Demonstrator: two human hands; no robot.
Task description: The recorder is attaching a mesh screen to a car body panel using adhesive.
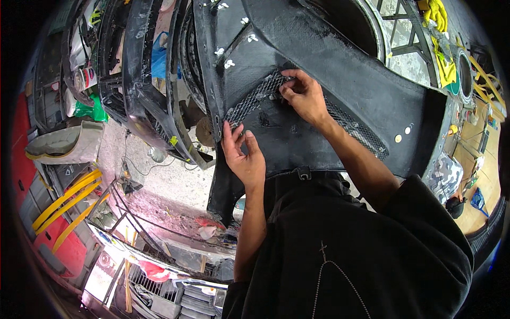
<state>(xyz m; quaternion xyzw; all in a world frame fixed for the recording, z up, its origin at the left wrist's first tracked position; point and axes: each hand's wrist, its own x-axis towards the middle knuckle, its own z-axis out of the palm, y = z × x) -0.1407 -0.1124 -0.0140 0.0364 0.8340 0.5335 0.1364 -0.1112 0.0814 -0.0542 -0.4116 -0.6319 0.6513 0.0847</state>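
A large black car body panel (382,101) lies in front of me, its inner side up. A strip of black diamond mesh (256,99) runs slantwise across it. My right hand (305,98) pinches the strip's upper right end between thumb and fingers. At the lower left end of this strip is my left hand (244,159), palm turned up and fingers apart, with fingertips near the mesh edge. Another mesh strip (357,126) lies on the panel under my right forearm. Several white clips (229,64) sit along the panel's upper left part.
Dark bumper-like parts (138,90) stand at the left. Yellow strips (66,202) and a grey curved piece (64,142) are farther left. A cable (143,173) lies on the floor. Yellow gloves (436,16) hang at the upper right, near a wheel rim (380,32).
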